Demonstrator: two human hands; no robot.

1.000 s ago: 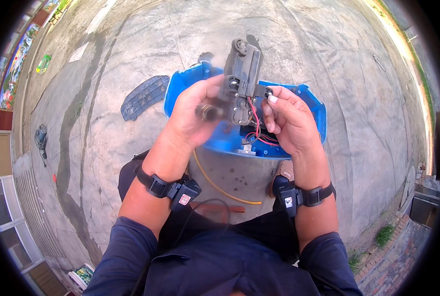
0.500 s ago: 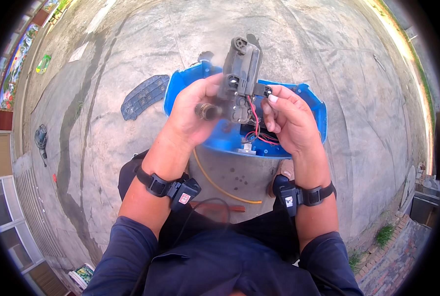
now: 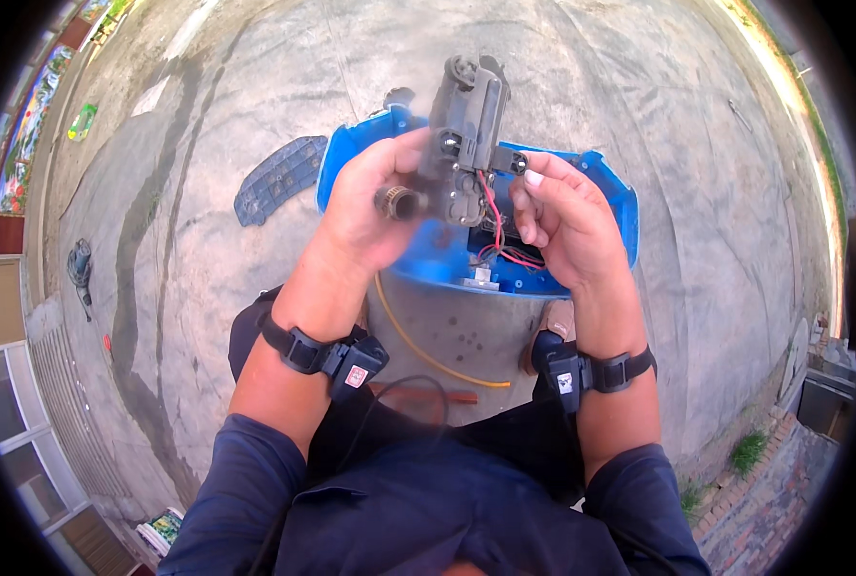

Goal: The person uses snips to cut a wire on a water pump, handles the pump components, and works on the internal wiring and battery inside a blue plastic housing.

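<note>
My left hand (image 3: pixel 375 206) is closed round the left side of a black electric pump (image 3: pixel 486 106), held up in front of me. A ribbed round port (image 3: pixel 399 203) sticks out beside that palm. With thumb and forefinger, my right hand (image 3: pixel 577 216) pinches a small black tab (image 3: pixel 512 162) on the pump's right side. Red and black wires (image 3: pixel 494 216) hang from the pump into an open blue plastic housing (image 3: pixel 624 206) below. The pump hides part of the housing, and some of my left fingers are behind the pump.
Left of the housing lies a dark ribbed plastic panel (image 3: pixel 281 180) on the grey ground sheet (image 3: pixel 716 240). A yellow hose (image 3: pixel 418 355) curves between my legs, near a reddish bar (image 3: pixel 428 395). A dark object (image 3: pixel 80 274) lies far left. My shoe (image 3: pixel 548 336) stands close to the housing.
Both hands have risen slightly with the pump, which has shifted a little away from me. The ribbed port faces more toward me. My grips look the same.
</note>
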